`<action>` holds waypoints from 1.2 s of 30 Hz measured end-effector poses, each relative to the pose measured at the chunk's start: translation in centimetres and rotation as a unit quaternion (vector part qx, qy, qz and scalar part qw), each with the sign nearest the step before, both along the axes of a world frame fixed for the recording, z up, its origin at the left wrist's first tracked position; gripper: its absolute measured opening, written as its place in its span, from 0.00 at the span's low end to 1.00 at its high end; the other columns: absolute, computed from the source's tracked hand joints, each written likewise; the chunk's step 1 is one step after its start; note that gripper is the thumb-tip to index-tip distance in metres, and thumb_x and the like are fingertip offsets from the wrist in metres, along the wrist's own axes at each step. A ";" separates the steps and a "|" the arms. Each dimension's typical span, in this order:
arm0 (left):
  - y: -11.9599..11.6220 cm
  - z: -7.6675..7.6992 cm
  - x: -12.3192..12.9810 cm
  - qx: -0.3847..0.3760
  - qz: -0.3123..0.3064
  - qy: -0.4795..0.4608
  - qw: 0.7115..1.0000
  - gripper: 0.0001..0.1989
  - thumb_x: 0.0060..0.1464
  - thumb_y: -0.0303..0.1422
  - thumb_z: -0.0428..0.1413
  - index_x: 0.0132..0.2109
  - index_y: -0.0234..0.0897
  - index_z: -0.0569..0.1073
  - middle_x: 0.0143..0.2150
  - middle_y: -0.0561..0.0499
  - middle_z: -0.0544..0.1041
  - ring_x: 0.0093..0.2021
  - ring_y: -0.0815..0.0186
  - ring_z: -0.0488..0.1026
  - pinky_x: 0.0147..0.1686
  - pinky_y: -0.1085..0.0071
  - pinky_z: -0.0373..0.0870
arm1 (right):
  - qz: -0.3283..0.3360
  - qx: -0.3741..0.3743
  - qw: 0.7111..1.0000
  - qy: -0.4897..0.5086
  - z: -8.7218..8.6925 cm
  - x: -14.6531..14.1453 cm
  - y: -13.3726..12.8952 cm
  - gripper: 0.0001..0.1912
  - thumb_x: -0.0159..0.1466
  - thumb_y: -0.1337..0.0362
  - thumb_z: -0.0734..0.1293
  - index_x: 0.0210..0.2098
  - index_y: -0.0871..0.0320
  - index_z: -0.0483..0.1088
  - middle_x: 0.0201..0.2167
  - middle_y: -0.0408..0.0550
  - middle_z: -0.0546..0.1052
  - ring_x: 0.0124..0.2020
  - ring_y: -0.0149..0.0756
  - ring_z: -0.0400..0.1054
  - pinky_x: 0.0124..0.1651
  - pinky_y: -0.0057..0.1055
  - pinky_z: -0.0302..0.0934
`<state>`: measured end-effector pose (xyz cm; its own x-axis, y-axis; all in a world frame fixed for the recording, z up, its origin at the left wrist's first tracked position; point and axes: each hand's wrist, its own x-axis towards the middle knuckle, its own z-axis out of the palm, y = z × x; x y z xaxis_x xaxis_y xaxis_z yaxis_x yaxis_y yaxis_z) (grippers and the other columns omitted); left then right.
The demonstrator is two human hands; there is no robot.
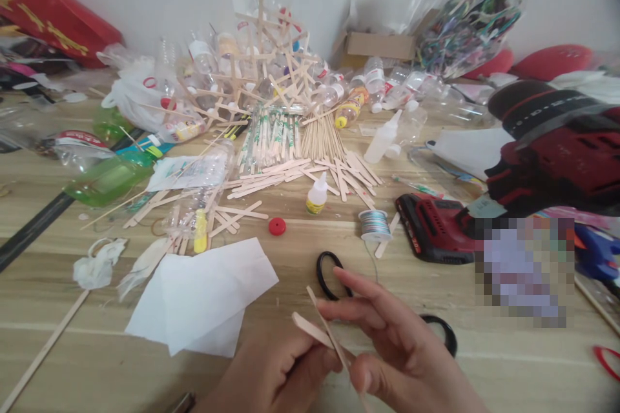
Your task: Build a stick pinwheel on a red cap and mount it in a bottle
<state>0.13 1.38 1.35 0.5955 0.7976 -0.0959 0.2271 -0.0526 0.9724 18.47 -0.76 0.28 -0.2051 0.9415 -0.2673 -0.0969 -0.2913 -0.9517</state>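
Note:
At the bottom centre, my left hand [285, 364] is closed on a flat wooden stick [310, 330], whose rounded end points up and left. A second thin stick [327, 326] crosses it, seen nearly edge-on, and lies between my two hands. My right hand [392, 342] holds this stick low down near the thumb, with its other fingers stretched out above. Behind my right hand lie black-handled scissors [334, 276], their blades hidden. White paper sheets [203, 297] lie left of my hands. A spool of thread [374, 225] stands beyond my right hand.
A small glue bottle [317, 195] and a red cap [277, 226] are further back. Wooden sticks [271, 177], skewers [322, 135] and plastic bottles [374, 80] fill the back. A red power tool [557, 161] lies right; a green bottle [113, 174] lies left.

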 end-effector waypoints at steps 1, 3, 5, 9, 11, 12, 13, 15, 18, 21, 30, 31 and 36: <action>0.0 -0.1 0.0 -0.001 -0.002 0.001 1.000 0.16 0.65 0.36 0.45 0.37 0.38 0.76 0.35 0.51 0.79 0.37 0.67 0.74 0.37 0.76 0.65 | -0.002 -0.006 1.000 0.009 0.1 0.0 -0.1 0.33 0.52 0.53 0.77 0.55 0.42 0.67 0.46 0.48 0.81 0.54 0.46 0.72 0.59 0.45 0.62; -0.1 -0.4 0.0 -0.006 -0.011 0.007 1.000 0.17 0.65 0.37 0.44 0.35 0.37 0.75 0.34 0.50 0.79 0.36 0.66 0.74 0.35 0.76 0.65 | -0.004 -0.013 1.000 0.017 0.1 -0.1 -0.3 0.32 0.52 0.53 0.77 0.55 0.42 0.68 0.47 0.49 0.81 0.53 0.46 0.73 0.53 0.40 0.68; -0.1 -0.5 0.0 -0.010 -0.014 0.017 1.000 0.18 0.65 0.38 0.44 0.34 0.37 0.74 0.34 0.50 0.78 0.36 0.66 0.74 0.35 0.75 0.64 | -0.008 -0.012 1.000 0.011 -0.1 -0.1 -0.4 0.33 0.52 0.52 0.76 0.56 0.43 0.68 0.48 0.50 0.81 0.51 0.47 0.74 0.48 0.37 0.71; -0.2 -0.6 0.0 -0.014 -0.013 0.027 0.999 0.17 0.64 0.38 0.44 0.35 0.36 0.73 0.34 0.50 0.78 0.36 0.66 0.73 0.35 0.75 0.64 | -0.007 0.001 1.000 -0.003 -0.7 0.1 -0.7 0.32 0.53 0.49 0.75 0.56 0.41 0.68 0.48 0.49 0.81 0.50 0.45 0.75 0.49 0.38 0.70; -0.2 -0.4 0.0 -0.015 -0.017 0.030 0.999 0.17 0.64 0.36 0.44 0.34 0.36 0.73 0.34 0.50 0.77 0.35 0.67 0.73 0.35 0.76 0.64 | -0.008 0.008 1.000 -0.009 -0.9 0.1 -0.8 0.31 0.53 0.48 0.74 0.56 0.41 0.68 0.48 0.49 0.81 0.50 0.46 0.75 0.51 0.39 0.69; -0.2 -0.4 0.1 -0.014 -0.015 0.035 0.999 0.17 0.64 0.36 0.44 0.34 0.36 0.73 0.33 0.51 0.77 0.35 0.68 0.73 0.34 0.76 0.64 | -0.009 0.011 1.000 -0.013 -0.9 0.0 -0.8 0.31 0.53 0.47 0.74 0.55 0.42 0.68 0.48 0.50 0.80 0.51 0.46 0.74 0.52 0.39 0.69; -0.2 -0.3 0.1 -0.013 -0.013 0.041 0.999 0.17 0.64 0.35 0.44 0.33 0.36 0.73 0.33 0.51 0.77 0.34 0.68 0.72 0.34 0.76 0.63 | -0.011 0.015 1.000 -0.016 -0.9 0.0 -0.8 0.30 0.53 0.47 0.74 0.54 0.43 0.69 0.48 0.50 0.81 0.51 0.46 0.74 0.52 0.39 0.69; -0.2 -0.2 0.1 -0.012 -0.009 0.053 0.998 0.17 0.64 0.36 0.44 0.33 0.36 0.73 0.31 0.51 0.76 0.33 0.68 0.72 0.32 0.76 0.63 | -0.015 0.021 1.000 -0.014 -0.7 -0.3 -0.8 0.29 0.53 0.47 0.73 0.53 0.44 0.70 0.47 0.51 0.81 0.51 0.46 0.74 0.51 0.38 0.69; -0.1 -0.1 0.1 -0.005 -0.006 0.061 0.998 0.17 0.64 0.37 0.44 0.32 0.37 0.73 0.31 0.51 0.76 0.32 0.67 0.71 0.32 0.76 0.63 | -0.028 0.016 0.999 -0.010 -0.5 -0.6 -0.8 0.28 0.52 0.47 0.74 0.51 0.45 0.71 0.46 0.50 0.81 0.50 0.45 0.75 0.48 0.36 0.71; -0.1 -0.2 0.1 -0.004 -0.003 0.070 0.998 0.18 0.64 0.37 0.44 0.31 0.37 0.72 0.30 0.52 0.75 0.32 0.68 0.71 0.30 0.76 0.62 | -0.030 0.022 0.999 -0.018 -0.6 -0.7 -0.8 0.28 0.52 0.47 0.75 0.51 0.45 0.71 0.46 0.51 0.81 0.50 0.46 0.75 0.48 0.37 0.71; -0.5 -1.6 0.2 0.003 0.025 0.063 0.998 0.19 0.62 0.42 0.44 0.32 0.37 0.73 0.30 0.50 0.76 0.31 0.66 0.72 0.28 0.75 0.62 | -0.015 0.054 0.998 -0.037 -1.1 -0.4 -0.7 0.25 0.55 0.49 0.73 0.51 0.44 0.71 0.46 0.50 0.81 0.51 0.44 0.74 0.58 0.41 0.63; -0.5 -1.5 0.2 -0.003 0.024 0.072 0.997 0.19 0.62 0.42 0.44 0.33 0.37 0.73 0.29 0.51 0.76 0.31 0.66 0.72 0.29 0.75 0.62 | -0.015 0.054 0.998 -0.038 -1.1 -0.5 -0.7 0.25 0.55 0.49 0.73 0.51 0.45 0.71 0.46 0.50 0.81 0.51 0.44 0.74 0.58 0.40 0.63; -0.3 -0.4 0.1 -0.017 0.008 0.085 0.996 0.18 0.63 0.40 0.44 0.32 0.37 0.73 0.29 0.51 0.75 0.30 0.67 0.71 0.28 0.76 0.61 | -0.037 0.044 0.998 -0.034 -0.6 -0.8 -0.8 0.28 0.52 0.47 0.74 0.50 0.47 0.73 0.45 0.53 0.82 0.50 0.47 0.75 0.56 0.42 0.65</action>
<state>0.28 1.07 0.92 0.5557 0.8011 -0.2223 0.3895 -0.0147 0.9209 17.68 -1.56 -0.35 -0.1177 0.9739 -0.1942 -0.0488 -0.2010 -0.9784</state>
